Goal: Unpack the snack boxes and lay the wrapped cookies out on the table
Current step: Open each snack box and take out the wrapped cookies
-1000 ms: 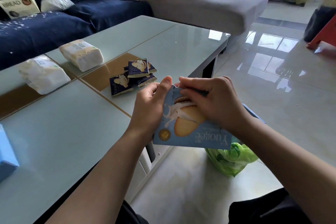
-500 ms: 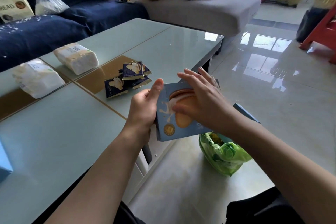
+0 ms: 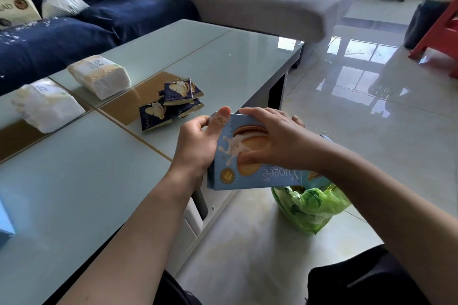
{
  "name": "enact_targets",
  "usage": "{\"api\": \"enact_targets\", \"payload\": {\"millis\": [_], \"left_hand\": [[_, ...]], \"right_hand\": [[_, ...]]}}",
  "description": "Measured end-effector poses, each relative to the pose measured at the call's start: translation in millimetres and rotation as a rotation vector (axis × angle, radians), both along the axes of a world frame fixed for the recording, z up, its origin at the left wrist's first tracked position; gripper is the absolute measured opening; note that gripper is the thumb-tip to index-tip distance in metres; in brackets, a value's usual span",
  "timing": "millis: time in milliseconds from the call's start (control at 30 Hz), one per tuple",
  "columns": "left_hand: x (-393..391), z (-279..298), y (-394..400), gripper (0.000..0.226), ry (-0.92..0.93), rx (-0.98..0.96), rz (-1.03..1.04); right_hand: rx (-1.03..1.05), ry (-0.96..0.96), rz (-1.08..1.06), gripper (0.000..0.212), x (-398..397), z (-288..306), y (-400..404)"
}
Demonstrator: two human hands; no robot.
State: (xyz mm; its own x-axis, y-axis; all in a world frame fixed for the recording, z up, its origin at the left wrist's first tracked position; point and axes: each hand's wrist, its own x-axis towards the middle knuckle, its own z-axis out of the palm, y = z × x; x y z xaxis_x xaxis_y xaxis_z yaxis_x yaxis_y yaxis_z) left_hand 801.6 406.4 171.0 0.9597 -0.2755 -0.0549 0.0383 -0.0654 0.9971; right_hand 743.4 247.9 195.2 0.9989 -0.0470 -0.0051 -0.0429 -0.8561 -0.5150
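Over the glass table's (image 3: 104,181) near edge the left hand (image 3: 198,146) grips the blue snack box (image 3: 247,171) while the right hand (image 3: 275,141) grasps its top; steady it, open the flap gently, beside the wrapped cookies (image 3: 171,104).

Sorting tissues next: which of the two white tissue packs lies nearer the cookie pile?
The far tissue pack, its "Face" label upright; the near tissue pack lies farther left of the wrapped cookies.

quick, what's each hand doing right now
Left hand: grips the left side of the light blue cookie box.
Right hand: grips the same box from above.
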Motion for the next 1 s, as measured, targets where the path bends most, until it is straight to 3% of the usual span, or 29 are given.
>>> {"api": "enact_targets", "payload": {"millis": [567, 800, 900, 1000], "left_hand": [[-6.2, -1.2, -2.0, 0.061, -0.019, 0.068, 0.006], [-8.5, 9.4, -4.0, 0.043, -0.05, -0.136, 0.049], [-10.6, 11.0, -3.2, 0.042, -0.081, -0.178, 0.066], [-12.3, 10.4, -0.3, 0.039, -0.149, -0.169, 0.053]], "right_hand": [[0.039, -0.045, -0.084, 0.079, 1.1, -16.1, 13.5], [0.024, -0.41, -0.228, 0.087, -1.1, -8.8, 10.9], [0.151, -0.463, -0.373, 0.068, -2.9, -1.4, 16.8], [0.511, -0.304, -0.445, 0.042, -1.5, 5.0, 13.8]]}}
